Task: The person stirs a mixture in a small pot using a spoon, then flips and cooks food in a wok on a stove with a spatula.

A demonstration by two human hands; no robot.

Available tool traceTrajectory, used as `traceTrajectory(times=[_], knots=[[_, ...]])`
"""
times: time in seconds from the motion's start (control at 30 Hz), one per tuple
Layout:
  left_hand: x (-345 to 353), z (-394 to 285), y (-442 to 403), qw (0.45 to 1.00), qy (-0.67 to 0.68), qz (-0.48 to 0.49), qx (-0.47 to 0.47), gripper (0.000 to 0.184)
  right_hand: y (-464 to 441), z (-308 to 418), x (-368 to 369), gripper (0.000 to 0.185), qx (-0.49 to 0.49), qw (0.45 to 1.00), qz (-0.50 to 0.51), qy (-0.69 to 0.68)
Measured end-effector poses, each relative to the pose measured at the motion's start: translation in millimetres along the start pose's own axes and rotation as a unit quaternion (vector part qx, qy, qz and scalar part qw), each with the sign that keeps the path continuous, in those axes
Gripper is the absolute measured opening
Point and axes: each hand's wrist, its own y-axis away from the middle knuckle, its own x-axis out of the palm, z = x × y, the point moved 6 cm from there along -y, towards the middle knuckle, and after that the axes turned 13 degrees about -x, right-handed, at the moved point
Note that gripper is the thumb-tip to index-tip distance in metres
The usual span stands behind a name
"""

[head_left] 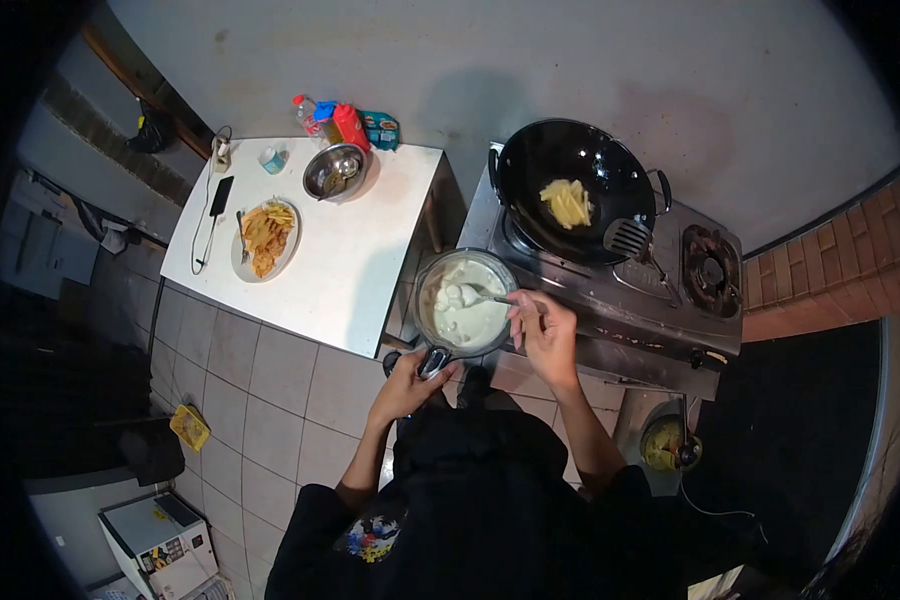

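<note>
My left hand (407,386) is closed around the dark handle of a saucepan (511,330), which is held up in front of me between the table and the stove. Inside the pan is a thick white sauce (475,322), with lumps of it gathered on a spoon (477,296). The fingers of my right hand (545,332) pinch the spoon's handle at the pan's right rim. Beyond my right hand, a black wok (530,150) sits on the stove with pale yellow strips of food (567,204) in it. A slotted spatula (628,240) leans over the wok's near right rim.
On the white table (340,290) at left are a plate of food (265,240) with a fork, a metal bowl (335,172), a phone (222,196), a cup (271,160) and several bottles. A bare burner (710,270) is right of the wok. A yellow basket (189,427) lies on the floor.
</note>
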Motion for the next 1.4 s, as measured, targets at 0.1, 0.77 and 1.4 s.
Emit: traceTrajectory(times=[0.1,0.77,1.4], knots=[[-1.4,0.4,4.7,0.999,0.028,-0.009,-0.025,0.029,-1.0,39.1,13.7,0.016,-0.130,0.967,0.154,0.154],[-2.7,-1.7,10.3,0.998,0.059,-0.013,-0.006,0.022,15.3,5.1,4.9,0.018,-0.004,0.999,-0.034,0.002],[-15.9,9.6,13.1,0.995,0.092,-0.030,-0.009,0.019,19.0,51.3,30.9,0.010,-0.215,0.932,0.215,0.199]])
